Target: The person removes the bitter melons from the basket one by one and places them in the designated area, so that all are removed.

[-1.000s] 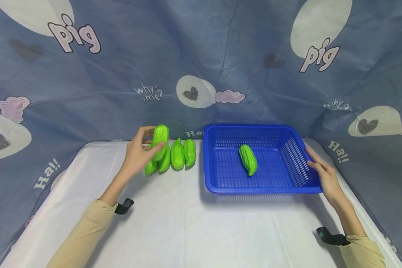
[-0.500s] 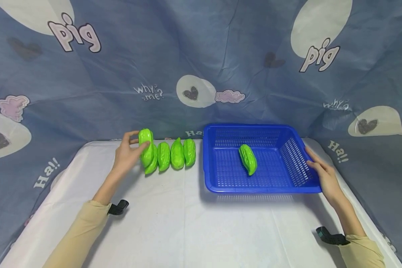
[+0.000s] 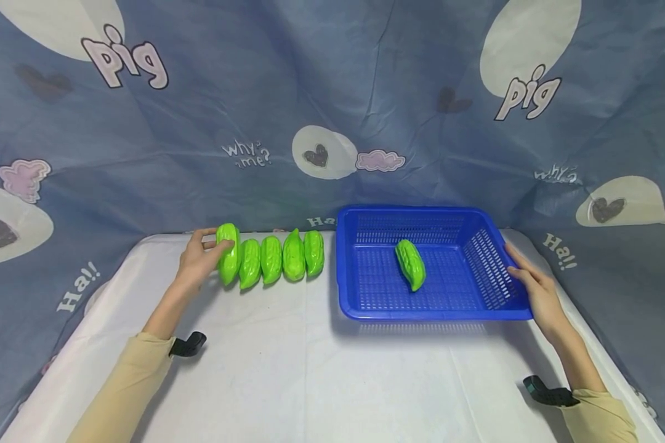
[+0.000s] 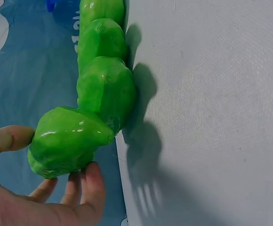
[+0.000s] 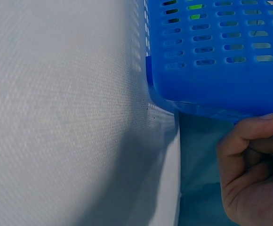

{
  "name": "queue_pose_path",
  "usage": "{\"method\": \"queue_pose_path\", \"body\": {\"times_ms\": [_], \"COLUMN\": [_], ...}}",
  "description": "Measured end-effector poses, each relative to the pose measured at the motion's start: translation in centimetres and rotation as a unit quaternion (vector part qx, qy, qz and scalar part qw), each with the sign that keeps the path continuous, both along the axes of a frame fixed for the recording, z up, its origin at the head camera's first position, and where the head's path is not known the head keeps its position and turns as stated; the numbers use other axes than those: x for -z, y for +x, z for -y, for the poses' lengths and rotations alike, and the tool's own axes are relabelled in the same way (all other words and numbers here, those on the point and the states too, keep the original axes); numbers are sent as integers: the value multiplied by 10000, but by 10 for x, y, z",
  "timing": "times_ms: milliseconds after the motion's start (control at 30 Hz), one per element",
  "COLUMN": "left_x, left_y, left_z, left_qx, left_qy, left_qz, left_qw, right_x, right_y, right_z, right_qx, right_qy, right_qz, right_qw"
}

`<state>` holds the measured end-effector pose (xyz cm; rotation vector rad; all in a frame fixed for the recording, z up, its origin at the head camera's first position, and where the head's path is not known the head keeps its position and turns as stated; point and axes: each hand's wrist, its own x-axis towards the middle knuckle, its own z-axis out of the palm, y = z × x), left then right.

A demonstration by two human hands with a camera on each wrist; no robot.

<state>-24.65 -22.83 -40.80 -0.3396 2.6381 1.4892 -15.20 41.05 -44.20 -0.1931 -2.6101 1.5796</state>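
My left hand (image 3: pixel 199 261) grips a bright green toy bitter gourd (image 3: pixel 228 262) at the left end of a row of green gourds (image 3: pixel 281 258) lying side by side on the white table (image 3: pixel 310 369). The left wrist view shows thumb and fingers (image 4: pixel 92 188) curled round that gourd (image 4: pixel 68 141), with the others (image 4: pixel 103 61) lined up behind it. My right hand (image 3: pixel 537 292) holds the right rim of a blue plastic basket (image 3: pixel 479 311); its thumb (image 5: pixel 249 134) lies against the basket's wall (image 5: pixel 212 70). One green gourd (image 3: pixel 411 264) lies inside the basket.
A blue printed cloth (image 3: pixel 332 104) hangs behind and at both sides of the table. Bare white tabletop stretches in front of the gourds and basket. Black wrist straps (image 3: pixel 187 344) sit at both sleeves.
My left hand has carried the gourd down and to the left, from above the row to its left end on the table. The right hand and basket have stayed put.
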Motion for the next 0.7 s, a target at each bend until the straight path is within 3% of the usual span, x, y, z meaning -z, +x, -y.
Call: {"method": "queue_pose_path", "body": {"times_ms": [200, 467, 700], "left_x": [-1, 3, 10], "left_y": [-2, -5, -8], "left_z": [6, 14, 18], "left_qx": [18, -8, 245], "left_qy": [92, 170, -14], "left_qz": [387, 624, 804], "left_qw": [9992, 9979, 9965], "right_x": [0, 0, 1], "right_y": [0, -1, -1], "right_z": [0, 0, -1], "right_qx": [9, -10, 5], "right_qy": [47, 50, 81], "right_qz": [-61, -89, -81], "right_qw": [10000, 9999, 9999]}}
